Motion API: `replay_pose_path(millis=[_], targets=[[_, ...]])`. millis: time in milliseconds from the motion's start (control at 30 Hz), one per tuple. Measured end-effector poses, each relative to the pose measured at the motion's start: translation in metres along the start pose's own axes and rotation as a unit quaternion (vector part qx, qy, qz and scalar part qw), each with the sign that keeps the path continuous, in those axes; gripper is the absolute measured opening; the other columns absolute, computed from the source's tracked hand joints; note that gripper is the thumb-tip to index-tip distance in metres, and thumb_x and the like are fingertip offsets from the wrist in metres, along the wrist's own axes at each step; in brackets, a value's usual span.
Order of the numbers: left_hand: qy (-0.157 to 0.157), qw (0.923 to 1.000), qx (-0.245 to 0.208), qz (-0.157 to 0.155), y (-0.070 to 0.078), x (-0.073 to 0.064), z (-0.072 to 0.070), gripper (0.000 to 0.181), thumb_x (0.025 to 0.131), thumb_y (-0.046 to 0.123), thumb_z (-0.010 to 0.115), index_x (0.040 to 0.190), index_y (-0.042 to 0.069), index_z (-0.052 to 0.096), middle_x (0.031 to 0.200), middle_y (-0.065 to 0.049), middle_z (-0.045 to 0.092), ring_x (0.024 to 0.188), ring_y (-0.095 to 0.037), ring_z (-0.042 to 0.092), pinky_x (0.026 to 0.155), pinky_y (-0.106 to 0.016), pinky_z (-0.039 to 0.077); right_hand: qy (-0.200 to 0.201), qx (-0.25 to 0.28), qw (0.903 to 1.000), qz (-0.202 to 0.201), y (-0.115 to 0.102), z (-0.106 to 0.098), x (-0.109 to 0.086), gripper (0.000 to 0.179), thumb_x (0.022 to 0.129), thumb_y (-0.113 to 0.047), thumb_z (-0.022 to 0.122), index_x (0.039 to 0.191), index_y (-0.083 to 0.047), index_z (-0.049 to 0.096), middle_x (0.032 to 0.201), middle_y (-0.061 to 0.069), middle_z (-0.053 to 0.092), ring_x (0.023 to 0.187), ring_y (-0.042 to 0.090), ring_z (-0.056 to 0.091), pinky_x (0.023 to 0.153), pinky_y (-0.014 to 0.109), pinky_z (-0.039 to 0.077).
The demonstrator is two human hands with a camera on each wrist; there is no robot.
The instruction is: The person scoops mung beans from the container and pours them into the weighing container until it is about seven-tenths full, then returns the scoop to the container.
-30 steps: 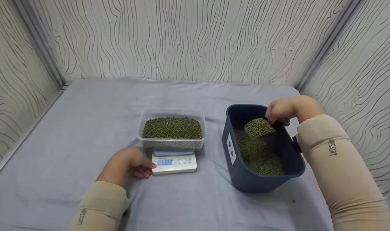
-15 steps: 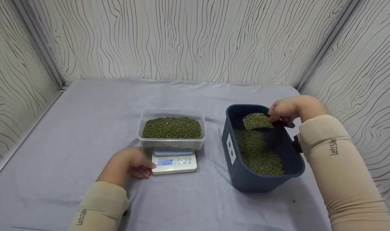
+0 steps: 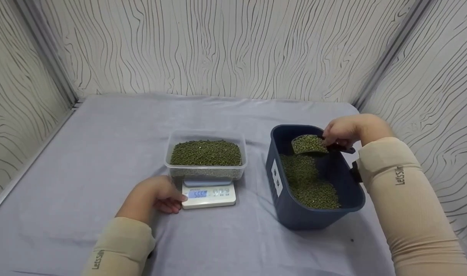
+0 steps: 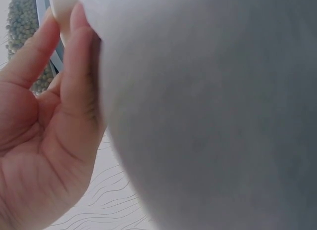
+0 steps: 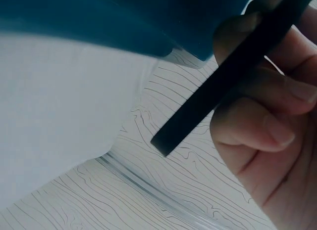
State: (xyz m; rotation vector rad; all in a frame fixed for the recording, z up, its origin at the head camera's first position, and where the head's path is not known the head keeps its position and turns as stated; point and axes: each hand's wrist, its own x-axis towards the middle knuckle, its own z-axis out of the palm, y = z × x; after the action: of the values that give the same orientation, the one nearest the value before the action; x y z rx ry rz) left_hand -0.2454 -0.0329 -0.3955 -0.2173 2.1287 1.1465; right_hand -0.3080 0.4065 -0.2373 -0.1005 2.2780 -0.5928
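Observation:
My right hand [image 3: 342, 132] grips the black handle [image 5: 218, 91] of a scoop [image 3: 310, 145] heaped with green mung beans, level inside the top of a dark blue bin [image 3: 314, 220]. More mung beans [image 3: 314, 188] lie in the bin below it. My left hand [image 3: 160, 193] pinches the left edge of a white kitchen scale [image 3: 210, 201] between thumb and fingers, which the left wrist view shows close up. The scale's lit display [image 3: 198, 194] appears to read 566.0. On its platform sits a clear plastic container [image 3: 206, 173] of mung beans [image 3: 206, 152].
A pale cloth [image 3: 122, 126] covers the table. The bin stands right of the scale, with a white label [image 3: 276, 178] on its left side. One small dark speck [image 3: 352, 240] lies on the cloth near the bin. Patterned panels [image 3: 218, 50] enclose the back and sides.
The filled scoop has risen slightly toward the bin's far rim and levelled, and more of its handle shows. My left hand, the scale and the container have stayed put.

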Motion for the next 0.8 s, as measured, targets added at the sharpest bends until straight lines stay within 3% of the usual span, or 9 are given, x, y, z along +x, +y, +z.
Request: replay_pose_path(millis=[367, 800], targets=[[0.001, 1.0000, -0.002, 0.005, -0.0005, -0.0006, 0.0004, 0.016, 0.082, 0.013, 0.068, 0.078, -0.002, 0.063, 0.065, -0.007, 0.062, 0.055, -0.011, 0.061, 0.058, -0.025, 0.054, 0.014, 0.003, 0.9998, 0.014, -0.0004, -0.0002, -0.0003, 0.033, 0.090, -0.009, 0.049, 0.060, -0.017, 0.040, 0.053, -0.005, 0.036, 0.047, 0.007, 0.033, 0.048, 0.019, 0.033], [-0.003, 1.0000, 0.001, 0.000, -0.0011, 0.0015, -0.0002, 0.016, 0.082, 0.013, 0.068, 0.076, -0.001, 0.063, 0.065, -0.006, 0.062, 0.056, -0.011, 0.061, 0.057, -0.024, 0.054, 0.001, 0.018, 0.9998, 0.008, -0.0054, -0.0028, -0.0019, 0.035, 0.090, -0.011, 0.048, 0.058, -0.017, 0.037, 0.052, -0.006, 0.034, 0.046, 0.007, 0.031, 0.048, 0.019, 0.032]])
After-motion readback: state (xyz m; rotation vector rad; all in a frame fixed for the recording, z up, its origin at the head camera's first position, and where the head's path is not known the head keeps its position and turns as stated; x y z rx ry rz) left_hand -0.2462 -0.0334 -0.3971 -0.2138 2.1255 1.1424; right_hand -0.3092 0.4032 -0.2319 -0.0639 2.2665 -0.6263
